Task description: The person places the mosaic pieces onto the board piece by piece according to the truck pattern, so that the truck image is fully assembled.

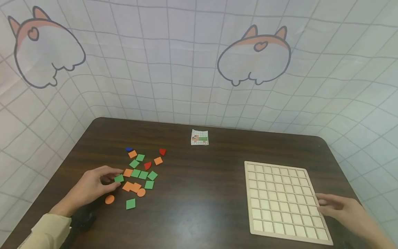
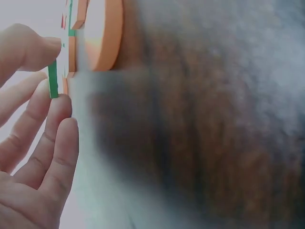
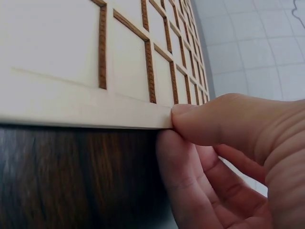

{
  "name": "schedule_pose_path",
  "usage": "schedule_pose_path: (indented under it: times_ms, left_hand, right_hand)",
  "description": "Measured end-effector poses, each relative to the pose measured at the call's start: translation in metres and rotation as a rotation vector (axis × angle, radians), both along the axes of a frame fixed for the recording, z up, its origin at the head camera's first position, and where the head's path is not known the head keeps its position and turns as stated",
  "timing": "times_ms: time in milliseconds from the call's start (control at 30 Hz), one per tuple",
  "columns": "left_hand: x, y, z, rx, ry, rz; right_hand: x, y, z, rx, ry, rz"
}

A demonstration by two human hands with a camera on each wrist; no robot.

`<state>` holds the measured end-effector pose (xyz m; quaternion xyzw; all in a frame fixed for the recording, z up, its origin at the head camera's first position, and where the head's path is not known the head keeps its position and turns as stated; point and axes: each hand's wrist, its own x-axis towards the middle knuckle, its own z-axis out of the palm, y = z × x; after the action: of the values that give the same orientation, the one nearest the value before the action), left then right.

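At the left of the head view, my left hand (image 1: 93, 184) pinches a green square tile (image 1: 119, 178) between thumb and fingers. The left wrist view shows this green tile (image 2: 53, 80) edge-on, its sides against the thumb and fingertips. Loose tiles lie just beyond: an orange square (image 1: 128, 173), several green squares (image 1: 135, 173) and an orange round tile (image 1: 110, 199) close to the wrist. On the right, my right hand (image 1: 340, 208) grips the side edge of a pale wooden grid board (image 1: 281, 233). In the right wrist view the thumb (image 3: 209, 117) presses the rim, with fingers below it.
A small printed pattern card (image 1: 199, 137) lies at the back middle of the dark wooden table (image 1: 199, 193). Red quarter-round tiles (image 1: 147, 166) and a blue tile (image 1: 129, 149) are among the scattered pieces. A white gridded cloth (image 1: 192, 62) hangs behind the table.
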<state>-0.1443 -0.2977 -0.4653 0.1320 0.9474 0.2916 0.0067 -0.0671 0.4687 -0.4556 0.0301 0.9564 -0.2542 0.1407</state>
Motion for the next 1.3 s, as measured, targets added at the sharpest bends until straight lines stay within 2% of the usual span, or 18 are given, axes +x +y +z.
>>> schedule_pose_path:
  times_ms: [167,400,467,567,733,900,1133,1300]
  left_hand:
    - [0.000,0.002,0.003,0.007,0.050,0.005]
    - [-0.001,0.009,0.010,0.031,0.069,0.010]
    - [-0.001,0.012,0.011,0.037,0.095,0.010]
    - [-0.003,0.017,0.013,0.067,0.126,0.011]
    - [-0.005,0.027,0.018,0.124,0.130,-0.003]
    - [-0.007,0.040,0.023,0.133,0.130,-0.032]
    - [-0.010,0.065,0.030,0.196,0.086,-0.054]
    - [-0.015,0.087,0.034,0.212,0.129,-0.101]
  right_hand:
    - [-0.003,-0.008,-0.002,-0.012,0.018,0.002]
    - [-0.007,-0.025,-0.002,-0.019,0.006,-0.029]
    - [-0.007,-0.030,-0.002,-0.031,0.014,-0.024]
    - [-0.008,-0.037,-0.004,-0.050,0.021,-0.018]
    - [-0.010,-0.048,-0.005,-0.068,0.025,-0.015]
    - [-0.012,-0.059,-0.006,-0.097,0.037,-0.014]
    - [-0.014,-0.071,-0.006,-0.097,0.042,-0.025]
    - [-0.017,-0.083,-0.006,-0.096,0.073,-0.006]
